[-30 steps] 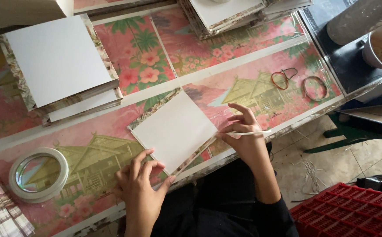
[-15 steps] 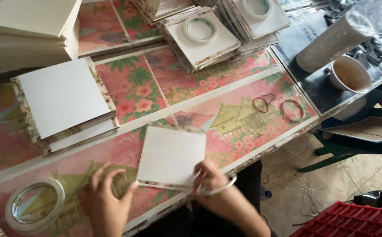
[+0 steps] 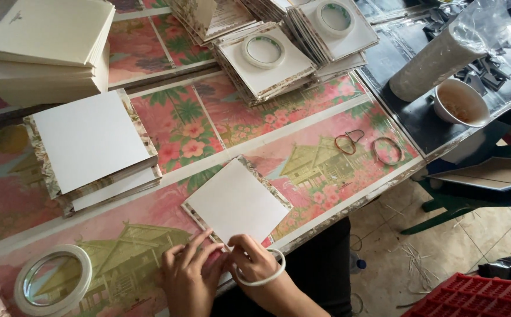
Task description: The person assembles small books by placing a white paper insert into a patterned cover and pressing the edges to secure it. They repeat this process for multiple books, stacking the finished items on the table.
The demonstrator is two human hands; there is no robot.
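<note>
Both hands, the left hand (image 3: 188,276) and the right hand (image 3: 254,264), pinch the near corner of the white card (image 3: 237,202) at the near table edge, seemingly folding its patterned border, which needs firm, even pressing next.

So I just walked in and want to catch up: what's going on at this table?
A person sits at a table covered with a flowery printed cloth. Both the left hand and the right hand press on the near corner of a white square card with patterned paper edging. A roll of tape is looped around the right hand. Another tape roll lies to the left, and stacks of similar cards sit farther back.
</note>
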